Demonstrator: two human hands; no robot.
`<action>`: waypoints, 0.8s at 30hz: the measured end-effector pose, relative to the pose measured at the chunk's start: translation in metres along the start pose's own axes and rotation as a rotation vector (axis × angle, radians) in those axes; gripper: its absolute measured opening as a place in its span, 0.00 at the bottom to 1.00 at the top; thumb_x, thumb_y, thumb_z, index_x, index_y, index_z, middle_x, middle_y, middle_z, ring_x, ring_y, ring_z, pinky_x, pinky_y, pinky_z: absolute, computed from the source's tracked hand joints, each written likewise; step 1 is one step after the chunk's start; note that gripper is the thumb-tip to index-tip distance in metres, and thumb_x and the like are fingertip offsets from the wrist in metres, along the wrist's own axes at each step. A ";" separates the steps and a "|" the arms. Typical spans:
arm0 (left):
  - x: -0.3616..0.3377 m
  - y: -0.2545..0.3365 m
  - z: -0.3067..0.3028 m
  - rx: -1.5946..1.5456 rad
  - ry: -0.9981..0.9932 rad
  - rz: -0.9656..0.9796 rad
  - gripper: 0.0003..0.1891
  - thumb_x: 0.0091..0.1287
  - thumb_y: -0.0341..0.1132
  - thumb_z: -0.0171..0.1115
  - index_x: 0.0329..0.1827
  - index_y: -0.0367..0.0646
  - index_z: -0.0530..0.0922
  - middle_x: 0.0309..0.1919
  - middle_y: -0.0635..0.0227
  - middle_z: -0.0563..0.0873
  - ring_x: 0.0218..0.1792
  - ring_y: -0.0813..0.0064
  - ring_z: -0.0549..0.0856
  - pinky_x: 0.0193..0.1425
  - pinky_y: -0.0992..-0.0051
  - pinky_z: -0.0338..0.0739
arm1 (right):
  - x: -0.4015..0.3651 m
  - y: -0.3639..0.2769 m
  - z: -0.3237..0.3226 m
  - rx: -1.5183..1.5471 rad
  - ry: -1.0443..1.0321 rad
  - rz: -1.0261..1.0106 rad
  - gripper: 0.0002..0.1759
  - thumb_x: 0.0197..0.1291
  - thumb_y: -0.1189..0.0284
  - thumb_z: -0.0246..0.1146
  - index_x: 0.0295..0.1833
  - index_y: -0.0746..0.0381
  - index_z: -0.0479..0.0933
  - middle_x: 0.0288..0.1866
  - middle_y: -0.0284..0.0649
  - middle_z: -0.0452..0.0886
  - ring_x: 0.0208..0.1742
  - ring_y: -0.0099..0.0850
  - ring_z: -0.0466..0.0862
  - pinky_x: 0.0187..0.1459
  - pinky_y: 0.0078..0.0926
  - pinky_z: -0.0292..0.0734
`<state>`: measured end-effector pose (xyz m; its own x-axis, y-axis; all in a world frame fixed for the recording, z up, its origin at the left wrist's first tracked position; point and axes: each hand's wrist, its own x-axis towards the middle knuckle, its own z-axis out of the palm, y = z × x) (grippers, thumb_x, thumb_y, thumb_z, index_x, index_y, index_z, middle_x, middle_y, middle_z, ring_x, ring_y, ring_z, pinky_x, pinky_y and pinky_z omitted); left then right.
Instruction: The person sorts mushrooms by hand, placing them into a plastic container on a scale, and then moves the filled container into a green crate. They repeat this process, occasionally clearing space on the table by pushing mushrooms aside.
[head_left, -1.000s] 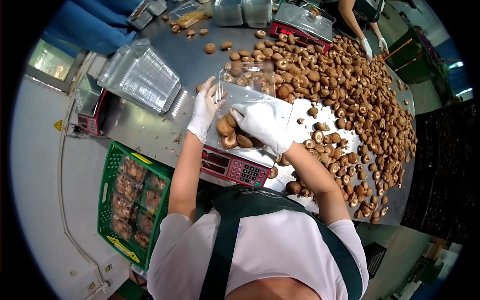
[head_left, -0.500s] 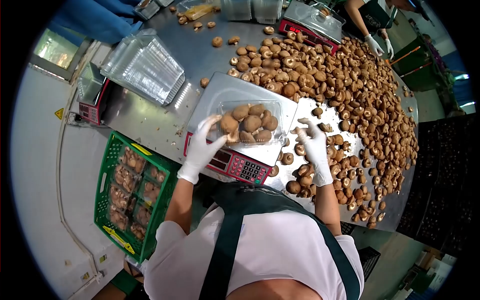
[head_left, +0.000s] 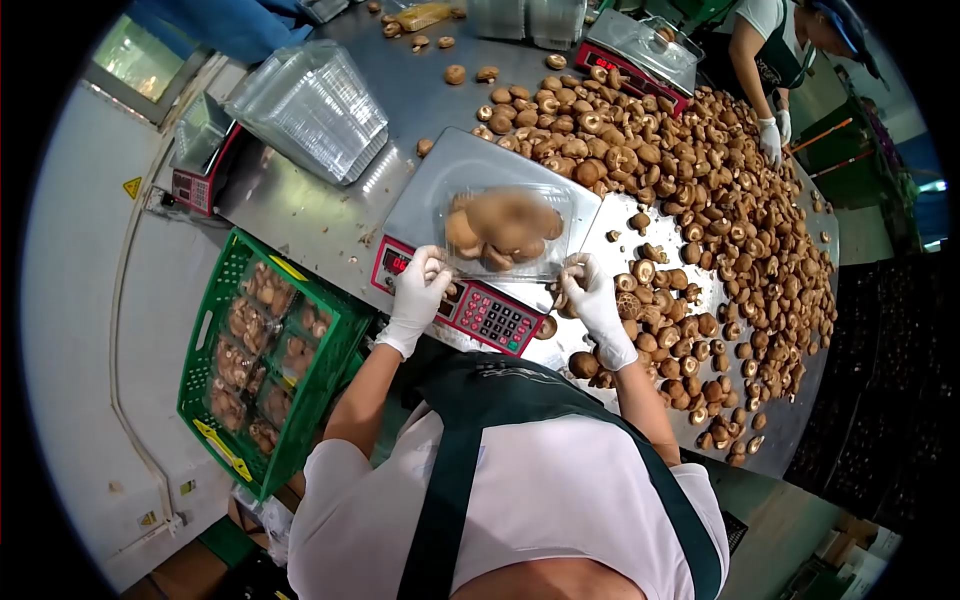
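Note:
A clear plastic punnet [head_left: 505,232] filled with brown mushrooms sits over the steel pan of a weighing scale [head_left: 450,170]. My left hand [head_left: 420,288], in a white glove, grips the punnet's near left corner. My right hand [head_left: 587,290], also gloved, pinches its near right corner. The punnet looks blurred. Below it shows the scale's red keypad panel [head_left: 490,318].
A large heap of loose mushrooms [head_left: 700,200] covers the steel table to the right. Stacks of empty clear punnets [head_left: 310,105] lie at the left. A green crate [head_left: 265,350] with packed punnets stands lower left. Another person's gloved hand [head_left: 772,135] and a second scale [head_left: 635,45] are at the far side.
The punnet's lid was shut and the punnet rested on the scale. My right hand came back from the loose mushrooms, and both hands now grip the punnet's near corners.

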<state>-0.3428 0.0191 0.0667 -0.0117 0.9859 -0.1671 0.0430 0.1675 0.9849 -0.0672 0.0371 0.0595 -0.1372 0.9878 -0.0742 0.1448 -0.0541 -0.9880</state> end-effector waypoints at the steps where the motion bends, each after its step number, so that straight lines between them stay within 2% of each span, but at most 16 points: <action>1: -0.002 -0.006 0.001 0.087 0.044 0.092 0.12 0.63 0.24 0.55 0.48 0.35 0.67 0.29 0.64 0.81 0.27 0.81 0.82 0.30 0.81 0.76 | -0.004 0.003 0.001 -0.270 0.059 -0.239 0.09 0.59 0.79 0.59 0.45 0.65 0.70 0.31 0.38 0.81 0.33 0.26 0.83 0.32 0.20 0.78; 2: -0.003 -0.011 -0.004 0.259 0.047 0.135 0.15 0.60 0.26 0.59 0.49 0.36 0.68 0.32 0.63 0.82 0.32 0.76 0.83 0.35 0.76 0.77 | -0.009 0.004 -0.002 -0.321 0.081 -0.180 0.13 0.52 0.80 0.63 0.44 0.64 0.72 0.31 0.39 0.80 0.35 0.31 0.84 0.38 0.25 0.78; 3: -0.006 -0.006 -0.004 0.257 0.049 0.133 0.15 0.60 0.26 0.59 0.49 0.36 0.68 0.32 0.63 0.82 0.32 0.76 0.83 0.35 0.76 0.77 | -0.010 -0.003 -0.004 -0.322 0.077 -0.180 0.13 0.52 0.80 0.63 0.44 0.64 0.72 0.31 0.39 0.80 0.35 0.31 0.84 0.38 0.25 0.78; 5: -0.019 0.015 -0.002 0.537 0.099 0.390 0.19 0.57 0.28 0.63 0.50 0.38 0.68 0.35 0.60 0.83 0.36 0.65 0.84 0.40 0.72 0.77 | -0.014 -0.020 -0.010 -0.496 0.037 -0.582 0.16 0.46 0.82 0.66 0.42 0.63 0.73 0.34 0.41 0.80 0.36 0.35 0.83 0.36 0.26 0.78; 6: -0.024 0.021 -0.002 0.506 0.084 0.428 0.23 0.54 0.31 0.67 0.50 0.38 0.69 0.39 0.58 0.83 0.41 0.56 0.83 0.45 0.69 0.77 | -0.013 -0.022 -0.009 -0.547 0.082 -0.663 0.18 0.40 0.84 0.68 0.41 0.62 0.75 0.35 0.40 0.80 0.35 0.37 0.82 0.35 0.27 0.78; 7: -0.026 0.018 0.000 0.366 0.056 0.380 0.23 0.52 0.32 0.69 0.49 0.38 0.69 0.44 0.57 0.82 0.45 0.56 0.82 0.48 0.68 0.76 | -0.011 -0.030 -0.009 -0.568 0.065 -0.745 0.19 0.39 0.84 0.67 0.41 0.61 0.75 0.37 0.39 0.81 0.35 0.36 0.82 0.34 0.26 0.78; 9: -0.022 0.018 -0.007 0.583 0.178 0.732 0.23 0.51 0.32 0.70 0.47 0.39 0.69 0.48 0.57 0.81 0.47 0.59 0.81 0.49 0.69 0.76 | -0.008 -0.038 -0.004 -0.631 0.122 -0.919 0.21 0.37 0.85 0.66 0.41 0.61 0.76 0.41 0.39 0.82 0.36 0.35 0.82 0.33 0.26 0.78; 10: -0.026 0.021 -0.009 0.630 0.209 0.783 0.22 0.50 0.31 0.69 0.46 0.40 0.70 0.50 0.57 0.80 0.47 0.60 0.81 0.50 0.69 0.76 | -0.008 -0.043 -0.001 -0.650 0.117 -0.938 0.20 0.35 0.86 0.65 0.40 0.62 0.75 0.43 0.38 0.83 0.36 0.35 0.82 0.33 0.25 0.78; 15: -0.043 0.019 -0.022 0.562 0.294 0.762 0.21 0.51 0.29 0.69 0.46 0.40 0.70 0.50 0.58 0.80 0.47 0.60 0.82 0.49 0.71 0.77 | -0.005 -0.049 0.016 -0.707 0.070 -0.982 0.21 0.35 0.87 0.63 0.40 0.62 0.75 0.43 0.38 0.83 0.35 0.35 0.81 0.32 0.26 0.78; 18: -0.053 0.010 -0.037 0.570 0.370 0.718 0.20 0.53 0.28 0.67 0.48 0.38 0.70 0.51 0.57 0.80 0.48 0.61 0.82 0.47 0.74 0.80 | -0.006 -0.051 0.035 -0.657 0.075 -0.916 0.24 0.35 0.87 0.64 0.43 0.61 0.77 0.38 0.38 0.82 0.34 0.36 0.80 0.32 0.26 0.76; 19: -0.060 0.009 -0.037 0.402 0.372 0.585 0.23 0.53 0.29 0.68 0.52 0.37 0.70 0.53 0.58 0.79 0.52 0.63 0.80 0.53 0.72 0.77 | -0.004 -0.051 0.042 -0.597 0.042 -0.905 0.25 0.35 0.86 0.65 0.45 0.61 0.77 0.36 0.39 0.80 0.33 0.35 0.80 0.33 0.27 0.76; 21: -0.061 -0.010 -0.049 -0.006 0.286 0.484 0.31 0.51 0.33 0.71 0.57 0.37 0.68 0.56 0.61 0.75 0.60 0.65 0.74 0.63 0.68 0.68 | -0.008 -0.047 0.053 -0.479 -0.162 -0.747 0.26 0.37 0.85 0.67 0.48 0.61 0.77 0.38 0.41 0.81 0.36 0.34 0.82 0.36 0.26 0.77; 23: -0.078 -0.005 -0.044 -0.614 0.159 0.341 0.29 0.57 0.35 0.67 0.61 0.40 0.66 0.59 0.63 0.71 0.62 0.67 0.70 0.68 0.67 0.62 | -0.016 -0.044 0.073 -0.388 -0.272 -0.634 0.25 0.43 0.81 0.68 0.52 0.61 0.76 0.41 0.41 0.82 0.41 0.34 0.83 0.41 0.27 0.78; 24: -0.076 -0.037 -0.052 -0.382 0.038 0.388 0.31 0.56 0.37 0.68 0.61 0.41 0.66 0.60 0.64 0.70 0.62 0.68 0.69 0.68 0.66 0.61 | -0.010 0.005 0.068 -0.476 -0.422 -0.466 0.26 0.49 0.75 0.67 0.56 0.63 0.72 0.48 0.42 0.80 0.49 0.36 0.81 0.47 0.28 0.77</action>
<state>-0.3956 -0.0628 0.0451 -0.1040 0.9729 0.2066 -0.3142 -0.2293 0.9213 -0.1316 0.0171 0.0462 -0.6337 0.7490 0.1935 0.3721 0.5144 -0.7726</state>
